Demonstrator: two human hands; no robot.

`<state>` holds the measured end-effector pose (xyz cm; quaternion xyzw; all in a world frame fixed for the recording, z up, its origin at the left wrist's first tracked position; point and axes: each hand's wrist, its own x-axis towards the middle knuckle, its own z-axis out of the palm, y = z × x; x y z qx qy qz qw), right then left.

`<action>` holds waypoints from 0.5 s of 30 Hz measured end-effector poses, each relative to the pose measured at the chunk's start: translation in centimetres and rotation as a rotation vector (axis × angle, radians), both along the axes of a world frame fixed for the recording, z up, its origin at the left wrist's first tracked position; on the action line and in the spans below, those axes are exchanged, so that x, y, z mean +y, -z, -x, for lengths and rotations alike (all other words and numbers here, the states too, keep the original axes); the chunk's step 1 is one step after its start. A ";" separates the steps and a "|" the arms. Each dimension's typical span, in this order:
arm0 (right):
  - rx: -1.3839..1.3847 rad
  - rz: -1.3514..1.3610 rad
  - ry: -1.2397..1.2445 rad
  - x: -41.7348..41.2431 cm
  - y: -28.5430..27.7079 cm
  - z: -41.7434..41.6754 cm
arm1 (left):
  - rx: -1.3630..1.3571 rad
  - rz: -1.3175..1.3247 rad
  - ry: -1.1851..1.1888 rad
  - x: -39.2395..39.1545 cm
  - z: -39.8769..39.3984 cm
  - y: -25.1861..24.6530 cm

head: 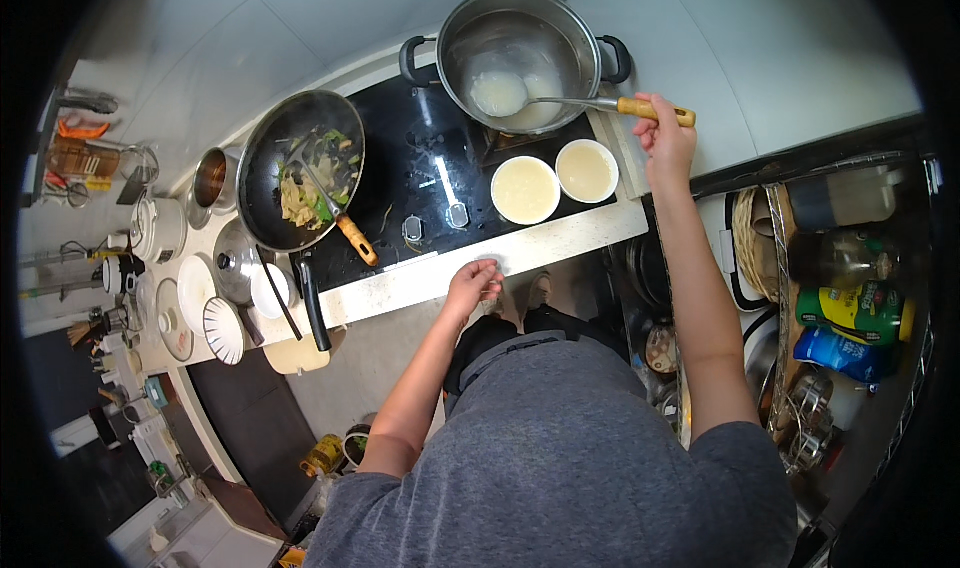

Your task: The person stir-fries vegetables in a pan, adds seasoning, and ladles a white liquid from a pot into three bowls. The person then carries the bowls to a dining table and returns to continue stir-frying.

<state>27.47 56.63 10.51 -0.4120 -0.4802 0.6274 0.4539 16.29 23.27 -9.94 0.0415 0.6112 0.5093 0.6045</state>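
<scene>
My right hand grips the wooden handle of a metal ladle. The ladle's bowl is inside a deep stainless-steel pot, filled with a cloudy, pale liquid. Just in front of the pot, two white bowls hold pale, soupy food and stand side by side at the cooktop's right end. My left hand hangs by the counter's front edge, holding nothing, its fingers loosely curled and partly apart.
A black wok of cooked greens and pale pieces sits on the left of the black glass cooktop; a wooden-handled spatula rests in it. Lids and dishes crowd the counter farther left. A stocked shelf rack stands at right.
</scene>
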 end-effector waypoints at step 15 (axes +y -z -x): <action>-0.049 -0.132 0.195 -2.0 -10.0 -11.7 | 0.018 -0.057 0.188 4.2 -0.3 1.0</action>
